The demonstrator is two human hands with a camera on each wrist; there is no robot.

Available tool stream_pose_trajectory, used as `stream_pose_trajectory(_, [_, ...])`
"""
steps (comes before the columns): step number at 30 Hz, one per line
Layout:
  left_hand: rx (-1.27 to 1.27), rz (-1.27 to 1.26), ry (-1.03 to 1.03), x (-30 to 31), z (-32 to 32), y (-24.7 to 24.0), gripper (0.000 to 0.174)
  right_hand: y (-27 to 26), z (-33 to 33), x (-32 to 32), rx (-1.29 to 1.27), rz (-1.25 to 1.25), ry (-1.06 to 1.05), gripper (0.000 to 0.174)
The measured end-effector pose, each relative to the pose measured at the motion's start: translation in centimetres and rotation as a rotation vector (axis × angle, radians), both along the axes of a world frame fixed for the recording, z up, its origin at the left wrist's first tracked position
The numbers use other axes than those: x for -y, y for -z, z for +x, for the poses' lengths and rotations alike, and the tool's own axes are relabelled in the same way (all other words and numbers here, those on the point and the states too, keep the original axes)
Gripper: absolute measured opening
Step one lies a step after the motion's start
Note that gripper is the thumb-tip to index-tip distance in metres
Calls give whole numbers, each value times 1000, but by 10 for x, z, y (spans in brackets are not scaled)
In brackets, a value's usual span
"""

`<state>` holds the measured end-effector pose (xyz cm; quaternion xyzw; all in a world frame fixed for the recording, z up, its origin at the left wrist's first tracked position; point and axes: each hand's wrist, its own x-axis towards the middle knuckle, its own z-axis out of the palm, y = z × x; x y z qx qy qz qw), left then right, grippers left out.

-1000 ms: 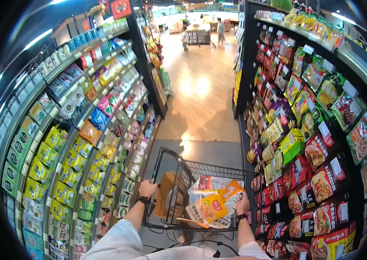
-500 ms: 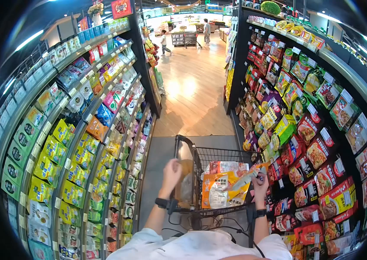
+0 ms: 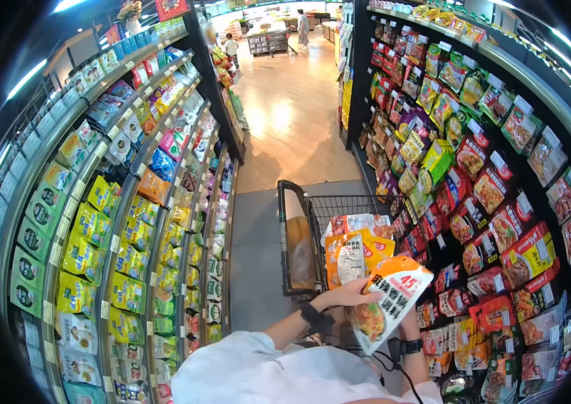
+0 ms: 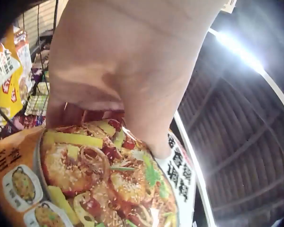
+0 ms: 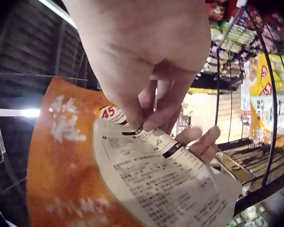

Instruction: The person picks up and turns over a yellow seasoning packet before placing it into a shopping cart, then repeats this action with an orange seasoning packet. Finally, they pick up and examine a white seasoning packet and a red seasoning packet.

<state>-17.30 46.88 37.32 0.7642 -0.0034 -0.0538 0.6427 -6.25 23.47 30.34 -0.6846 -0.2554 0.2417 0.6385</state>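
Both hands hold one orange-and-white seasoning packet (image 3: 393,299) close to the body, its front with "45" and a food picture turned up in the head view. My left hand (image 3: 349,293) grips one edge; in the left wrist view its thumb (image 4: 154,142) lies on the printed food picture. Most of my right hand (image 3: 409,328) is hidden behind the packet in the head view. The right wrist view shows this hand (image 5: 146,52) pinching the packet's edge beside the text panel. Fingertips of the left hand (image 5: 203,142) show past that edge.
A black wire shopping cart (image 3: 292,256) stands ahead, with orange seasoning packets (image 3: 349,252) and a cardboard piece (image 3: 304,259) in it. Shelves of bagged food (image 3: 87,239) line the left; hanging packets (image 3: 494,185) line the right. Two people (image 3: 302,28) are far off beyond the aisle.
The left hand has left the cart handle and moved right to grip the packet. The right hand has lifted the packet from over the cart back toward the body.
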Motion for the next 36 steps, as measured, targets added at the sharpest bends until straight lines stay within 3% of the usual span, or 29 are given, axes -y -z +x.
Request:
stream_pose_trajectory(1, [-51, 23, 31, 12, 7, -11, 62, 25, 2, 25, -63, 22, 46, 38])
stream_pose_trajectory(4, [124, -28, 84, 59, 14, -42, 60, -6, -19, 86, 214, -204, 105, 38])
stream_pose_trajectory(5, [216, 21, 68, 76, 19, -38, 58, -10, -27, 106, 182, -207, 155, 39])
stream_pose_trajectory(7, [167, 122, 78, 109, 29, -31, 56, -31, -39, 137, 83, -231, 279, 41])
stream_pose_trajectory(8, [141, 172, 85, 127, 31, -31, 55, -18, -39, 155, -9, -97, 349, 41])
stream_pose_trajectory(9, [228, 61, 53, 149, 31, -29, 52, -4, -37, 179, -179, 78, 389, 46])
stream_pose_trajectory(10, [215, -69, 11, 173, 31, -25, 51, -34, -52, 188, -409, 362, 421, 60])
stream_pose_trajectory(12, [153, -106, -53, 214, 32, -16, 49, 0, -59, 246, -538, 584, 414, 76])
stream_pose_trajectory(13, [84, -119, -37, 234, 30, -20, 49, 12, -66, 270, -501, 569, 396, 85])
stream_pose_trajectory(14, [106, -12, -16, 251, 34, -4, 53, 13, -75, 284, -533, 592, 476, 73])
stream_pose_trajectory(16, [166, 96, 40, 289, 33, 22, 55, -10, -95, 321, -87, 33, 299, 53])
stream_pose_trajectory(17, [98, 231, 124, 306, 33, 26, 52, -13, -110, 329, -159, 123, 362, 43])
stream_pose_trajectory(19, [-57, 489, 328, 332, 32, 31, 46, -21, -128, 353, -126, 11, 513, 47])
stream_pose_trajectory(20, [40, 456, 347, 349, 27, 12, 45, -6, -131, 371, -44, 27, 482, 52])
stream_pose_trajectory(21, [89, 494, 346, 361, 26, 20, 43, 12, -138, 382, -162, 143, 574, 57])
stream_pose_trajectory(22, [9, 519, 400, 370, 25, 14, 41, -4, -146, 393, -235, 91, 603, 57])
stream_pose_trajectory(23, [1, 396, 398, 380, 21, 2, 50, -13, -149, 395, -324, 186, 665, 47])
stream_pose_trajectory(24, [-59, 296, 438, 392, 18, -15, 41, 2, -151, 405, -303, 232, 676, 47])
stream_pose_trajectory(26, [-115, 169, 525, 402, 22, 8, 32, 10, -154, 419, -298, 222, 691, 46])
stream_pose_trajectory(27, [-146, 217, 551, 407, 24, 13, 34, 11, -157, 424, -278, 189, 699, 47])
stream_pose_trajectory(28, [-298, 64, 526, 417, 19, -4, 35, 11, -163, 429, -341, 233, 721, 46])
stream_pose_trajectory(33, [-334, -17, 695, 423, 35, 41, 43, 40, -175, 444, -544, 462, 795, 49])
stream_pose_trajectory(36, [-535, 65, 774, 434, 57, 51, 50, 43, -174, 445, -685, 526, 893, 51])
